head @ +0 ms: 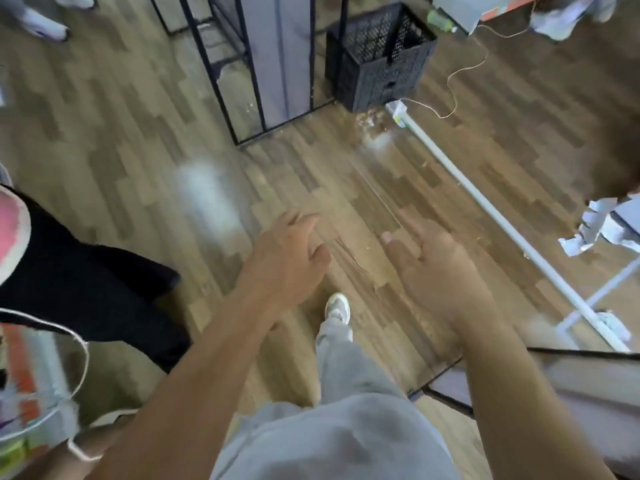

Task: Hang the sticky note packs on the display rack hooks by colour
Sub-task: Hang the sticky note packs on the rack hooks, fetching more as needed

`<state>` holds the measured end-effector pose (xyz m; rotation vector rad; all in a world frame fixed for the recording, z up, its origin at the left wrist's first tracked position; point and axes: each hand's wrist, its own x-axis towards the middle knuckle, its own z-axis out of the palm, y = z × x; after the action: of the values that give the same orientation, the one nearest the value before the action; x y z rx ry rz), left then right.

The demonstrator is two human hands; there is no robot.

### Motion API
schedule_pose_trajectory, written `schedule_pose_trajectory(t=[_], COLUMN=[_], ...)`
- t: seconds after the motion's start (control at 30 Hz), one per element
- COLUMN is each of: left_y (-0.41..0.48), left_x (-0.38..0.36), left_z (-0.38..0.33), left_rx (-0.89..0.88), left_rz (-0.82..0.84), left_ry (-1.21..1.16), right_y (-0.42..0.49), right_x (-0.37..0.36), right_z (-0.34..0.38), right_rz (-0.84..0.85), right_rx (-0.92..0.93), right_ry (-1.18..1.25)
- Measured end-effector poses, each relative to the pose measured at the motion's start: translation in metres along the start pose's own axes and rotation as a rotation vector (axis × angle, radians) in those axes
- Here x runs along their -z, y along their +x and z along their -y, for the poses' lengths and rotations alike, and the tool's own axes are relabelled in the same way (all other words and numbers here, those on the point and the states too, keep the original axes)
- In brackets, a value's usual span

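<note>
Head view, and it's pretty smeary. The camera is looking straight down at the wood floor [138,140]. Both of the person's hands are out in front and neither has anything in it. The left hand [287,251] has loosely curled fingers around nothing, and the right hand [440,268] is spread flat with the fingers straight.

No sticky note packs can be made out for sure. The best guess is the colourful blur [24,372] at the near left edge, orange and green bits behind a thin wire loop, but it's too blurred to call. If that's the stock, it sits to the left of and behind both hands, so the left hand is the nearer one and would have to swing back toward the body to get there.

No hooks are showing either. There's a black frame [256,98] standing at the far centre with a black crate [377,60] just to its right. A white rail [485,216] runs diagonally along the right side. Somebody else's black trouser leg [86,278] is at the left.

So nothing's been picked up yet. Looks like he's between grabs.
</note>
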<state>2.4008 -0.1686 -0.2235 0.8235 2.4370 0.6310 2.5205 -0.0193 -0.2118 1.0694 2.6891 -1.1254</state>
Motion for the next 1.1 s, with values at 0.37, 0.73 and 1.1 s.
schedule_pose_trajectory(t=[0.37,0.73,1.1], left_y=[0.188,0.356,0.516], left_x=[0.125,0.297,0.464], left_z=[0.024,0.172,0.320], left_rx=[0.133,0.149,0.280], left_rz=[-0.152,-0.336,-0.363], left_ry=[-0.012,-0.129,-0.073], right_y=[0.238,0.452,0.621], right_x=[0.021,-0.061,-0.145], right_z=[0.119,0.315,0.497], right_rz=[0.069,0.100,0.219], right_rx=[0.145,0.244,0.261], right_ry=[-0.035,-0.097,-0.099])
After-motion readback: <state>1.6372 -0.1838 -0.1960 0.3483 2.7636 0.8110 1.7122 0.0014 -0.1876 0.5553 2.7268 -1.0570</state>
